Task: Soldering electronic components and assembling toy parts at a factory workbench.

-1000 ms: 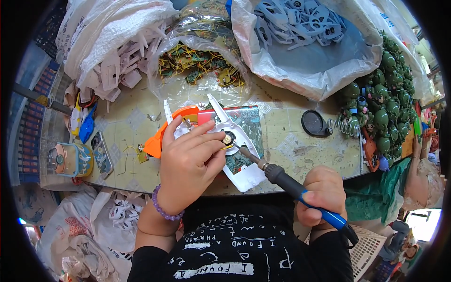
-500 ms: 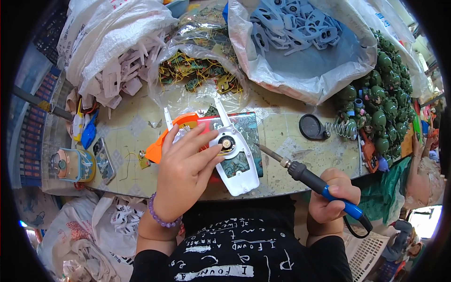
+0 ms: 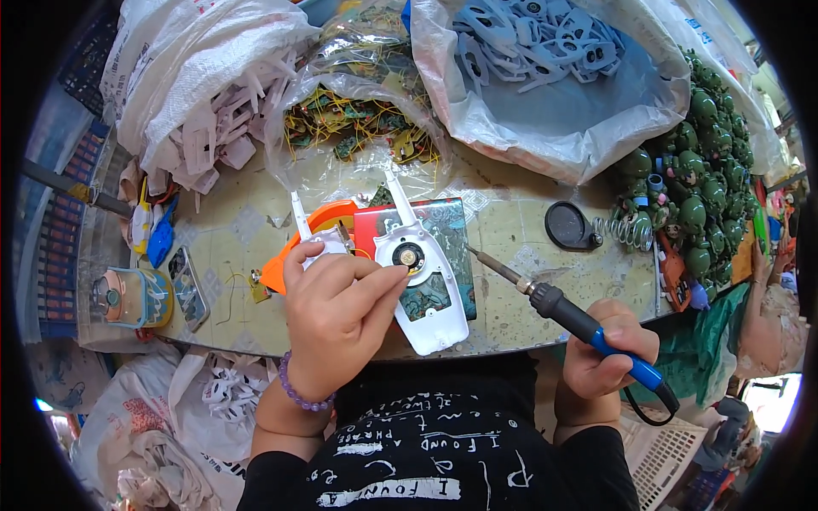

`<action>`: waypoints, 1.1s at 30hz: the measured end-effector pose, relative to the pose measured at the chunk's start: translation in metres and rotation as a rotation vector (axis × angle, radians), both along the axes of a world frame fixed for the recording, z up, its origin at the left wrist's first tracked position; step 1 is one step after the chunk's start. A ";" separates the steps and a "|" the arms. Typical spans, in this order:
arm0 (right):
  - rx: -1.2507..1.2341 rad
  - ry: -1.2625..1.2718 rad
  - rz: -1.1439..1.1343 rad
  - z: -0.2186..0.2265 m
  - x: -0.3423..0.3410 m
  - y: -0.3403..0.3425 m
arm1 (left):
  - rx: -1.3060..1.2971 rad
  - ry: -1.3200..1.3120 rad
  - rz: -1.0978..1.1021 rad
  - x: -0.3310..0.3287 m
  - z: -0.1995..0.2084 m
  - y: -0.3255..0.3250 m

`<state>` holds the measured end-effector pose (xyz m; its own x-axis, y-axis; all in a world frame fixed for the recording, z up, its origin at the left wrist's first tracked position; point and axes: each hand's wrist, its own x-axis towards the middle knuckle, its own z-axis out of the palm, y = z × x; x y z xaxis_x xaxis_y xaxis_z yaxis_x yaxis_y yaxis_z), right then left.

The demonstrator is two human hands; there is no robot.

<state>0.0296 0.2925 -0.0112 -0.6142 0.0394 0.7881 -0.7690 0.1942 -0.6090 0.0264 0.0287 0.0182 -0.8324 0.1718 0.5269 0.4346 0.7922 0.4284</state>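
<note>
In my right hand is a blue-and-black soldering iron. Its metal tip points up and left, just off the white housing's right side. My left hand has thumb and forefinger pinched at the rim of a round black speaker, where a thin yellow wire shows at the fingertips. The speaker sits in the white plastic housing half, which has a long antenna-like prong. A second white housing piece with a similar prong is partly hidden under my left hand. Beneath lies a red-and-green box or book.
An orange ring-shaped holder stands behind my left hand. A round black dish and a metal coil stand sit at right, beside green figures. Bags of wired circuit boards and blue-grey housings line the back.
My left hand's fingers have drawn from spread over the housing into a pinch at the speaker's edge. The housing has shifted slightly left; the soldering iron has barely moved.
</note>
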 end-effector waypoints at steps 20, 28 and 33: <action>0.184 0.085 0.340 0.012 -0.017 -0.009 | -0.070 -0.038 0.042 -0.008 -0.002 0.017; 0.221 0.063 0.357 0.017 -0.018 -0.010 | -0.075 -0.043 0.041 -0.007 0.000 0.017; 0.244 -0.023 0.239 0.029 -0.012 -0.021 | -0.083 -0.039 0.039 -0.007 -0.001 0.018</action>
<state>0.0176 0.2719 0.0180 -0.6010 -0.2960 0.7424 -0.7970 0.1523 -0.5845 0.0194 0.0465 0.0169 -0.8588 0.1806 0.4794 0.3871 0.8417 0.3764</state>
